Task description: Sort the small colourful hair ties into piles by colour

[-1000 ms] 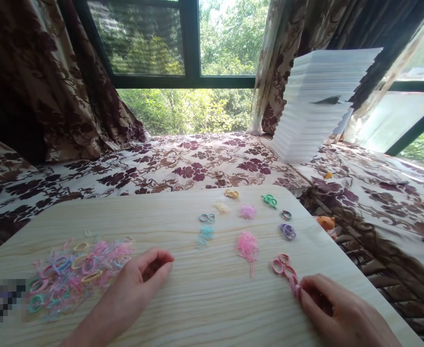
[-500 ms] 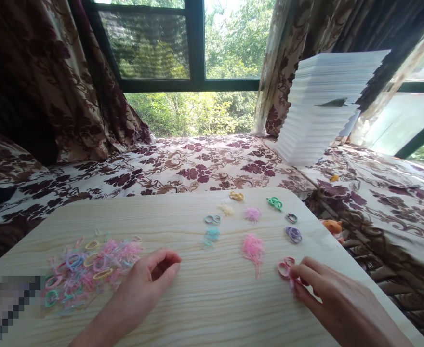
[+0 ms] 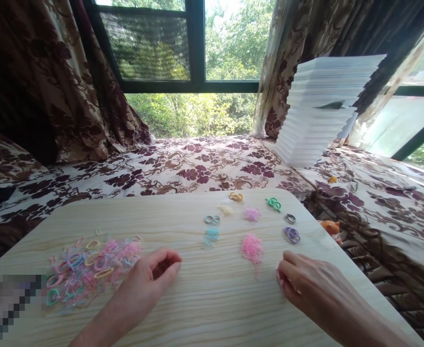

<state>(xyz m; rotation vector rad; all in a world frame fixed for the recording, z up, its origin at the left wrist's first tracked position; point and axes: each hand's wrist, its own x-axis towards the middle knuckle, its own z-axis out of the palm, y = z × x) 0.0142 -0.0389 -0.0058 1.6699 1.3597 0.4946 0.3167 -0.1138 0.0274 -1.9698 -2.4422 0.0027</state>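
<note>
On the right of the wooden table, my right hand (image 3: 298,279) has its fingers pressed together over the pink hair ties (image 3: 280,277), which show only in part beside the fingertips. My left hand (image 3: 154,274) rests near the middle, thumb and fingers curled together, right of the mixed pile of colored bands (image 3: 85,270); what it holds, if anything, is hidden. Between the hands lies a pink heap of small bands (image 3: 251,248). Beyond my right hand are purple hair ties (image 3: 292,235) and a dark hair tie (image 3: 290,219).
Farther back on the table (image 3: 176,212) lie blue-grey ties (image 3: 212,220), turquoise bands (image 3: 211,235), cream bands (image 3: 226,209), yellow ties (image 3: 235,196), a lilac heap (image 3: 251,214) and green ties (image 3: 273,204). A tall paper stack (image 3: 320,111) stands behind, on patterned cloth.
My right hand has shifted slightly left and up and now covers most of the pink hair ties that showed before. My left hand has barely moved.
</note>
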